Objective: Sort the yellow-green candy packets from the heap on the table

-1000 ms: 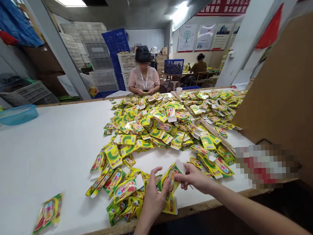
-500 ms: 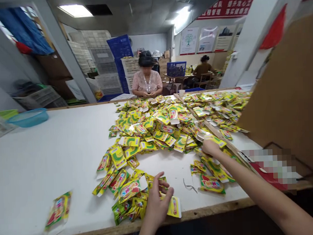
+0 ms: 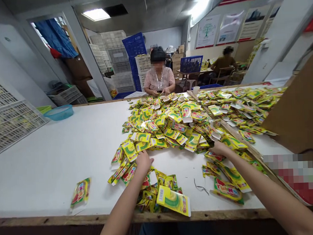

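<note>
My left hand (image 3: 143, 161) reaches into the near-left part of a heap of yellow-green candy boxes, its fingertips at a yellow box (image 3: 130, 151). The thumb stands apart from the fingers, and I see nothing held. At the heap's right side, my right hand (image 3: 220, 148) is down among the packs beside a wooden strip (image 3: 230, 132); its fingertips are hidden. Between my forearms a yellow box (image 3: 173, 201) lies on small foil packets (image 3: 148, 200) near the table edge. A green and red pack (image 3: 228, 190) lies below my right hand.
One lone pack (image 3: 81, 191) lies on the white table (image 3: 45, 162) at left. A blue basin (image 3: 59, 112) and a white crate (image 3: 15, 115) stand farther left. Brown cardboard (image 3: 297, 102) rises at right. A person (image 3: 159, 78) sits across the table. Dark strips (image 3: 201, 187) lie between my arms.
My left hand has moved forward and left, from above the near packets to the boxes. My right hand stays among the packs at right. The view has turned left.
</note>
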`<state>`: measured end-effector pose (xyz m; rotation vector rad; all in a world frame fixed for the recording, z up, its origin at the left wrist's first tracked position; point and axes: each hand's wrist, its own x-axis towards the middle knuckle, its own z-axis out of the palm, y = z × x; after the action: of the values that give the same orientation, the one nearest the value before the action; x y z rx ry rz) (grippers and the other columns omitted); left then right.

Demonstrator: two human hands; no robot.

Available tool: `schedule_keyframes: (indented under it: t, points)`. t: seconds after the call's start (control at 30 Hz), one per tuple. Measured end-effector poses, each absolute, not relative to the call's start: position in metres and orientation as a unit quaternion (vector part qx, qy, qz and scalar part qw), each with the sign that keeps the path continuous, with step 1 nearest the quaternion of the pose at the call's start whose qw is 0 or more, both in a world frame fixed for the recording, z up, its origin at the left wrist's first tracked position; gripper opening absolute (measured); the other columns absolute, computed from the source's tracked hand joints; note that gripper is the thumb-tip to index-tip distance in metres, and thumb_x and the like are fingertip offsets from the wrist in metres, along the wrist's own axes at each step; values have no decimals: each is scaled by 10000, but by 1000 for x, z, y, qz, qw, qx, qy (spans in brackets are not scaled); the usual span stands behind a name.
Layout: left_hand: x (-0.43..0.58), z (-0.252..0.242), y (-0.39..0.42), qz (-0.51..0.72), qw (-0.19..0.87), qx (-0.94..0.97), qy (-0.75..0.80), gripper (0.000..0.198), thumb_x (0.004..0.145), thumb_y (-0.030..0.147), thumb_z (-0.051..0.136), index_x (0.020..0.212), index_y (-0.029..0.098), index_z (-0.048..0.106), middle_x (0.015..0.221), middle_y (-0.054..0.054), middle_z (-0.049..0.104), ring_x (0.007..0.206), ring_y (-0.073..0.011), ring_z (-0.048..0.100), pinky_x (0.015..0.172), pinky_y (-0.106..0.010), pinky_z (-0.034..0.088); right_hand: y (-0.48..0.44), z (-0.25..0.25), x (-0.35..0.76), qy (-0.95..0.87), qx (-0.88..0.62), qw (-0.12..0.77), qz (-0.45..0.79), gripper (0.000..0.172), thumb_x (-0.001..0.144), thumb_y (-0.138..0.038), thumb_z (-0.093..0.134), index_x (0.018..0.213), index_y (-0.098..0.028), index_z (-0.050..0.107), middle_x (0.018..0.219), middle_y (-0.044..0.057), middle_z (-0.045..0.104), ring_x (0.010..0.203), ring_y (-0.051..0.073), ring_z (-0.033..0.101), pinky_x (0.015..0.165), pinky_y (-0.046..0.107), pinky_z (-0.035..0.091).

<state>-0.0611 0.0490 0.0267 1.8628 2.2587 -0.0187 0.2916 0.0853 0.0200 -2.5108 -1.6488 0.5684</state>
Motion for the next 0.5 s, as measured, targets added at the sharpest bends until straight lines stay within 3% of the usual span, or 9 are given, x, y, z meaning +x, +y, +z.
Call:
schedule_keyframes:
  t: [0.1, 0.27, 0.43, 0.5]
  points:
    - [-58, 21, 51, -6, 113, 652, 750, 441, 811, 316, 532, 1156, 51, 462, 1167, -247, 528, 1041, -303, 571, 818, -336, 430, 76, 20, 291, -531, -819, 101, 192, 161, 620, -244, 687, 707, -113, 654, 708, 99, 653, 707, 232, 623, 565, 270, 431]
    - [-64, 20, 49, 10, 141, 682, 717, 322, 849, 288, 472, 1081, 68, 509, 1145, -225, 546, 1035, -294, 574, 824, -337, 424, 61, 23, 295, -519, -810, 192, 192, 127, 707, -240, 579, 688, -131, 640, 594, 41, 617, 560, 160, 571, 515, 239, 401]
    - [-70, 20, 50, 50, 156, 686, 709, 346, 716, 89, 560, 1058, 62, 511, 1079, -232, 594, 1037, -327, 559, 829, -380, 413, 46, 46, 292, -533, -788, 274, 144, 136, 749, -229, 517, 772, -156, 629, 681, 79, 641, 692, 205, 583, 588, 261, 395]
    - [-68, 24, 47, 80, 171, 690, 699, 256, 726, 87, 537, 982, 84, 545, 1038, -218, 616, 1021, -321, 567, 830, -388, 411, 36, 55, 282, -549, -769, 294, 141, 152, 771, -263, 502, 761, -174, 624, 693, 73, 644, 713, 211, 584, 610, 269, 401]
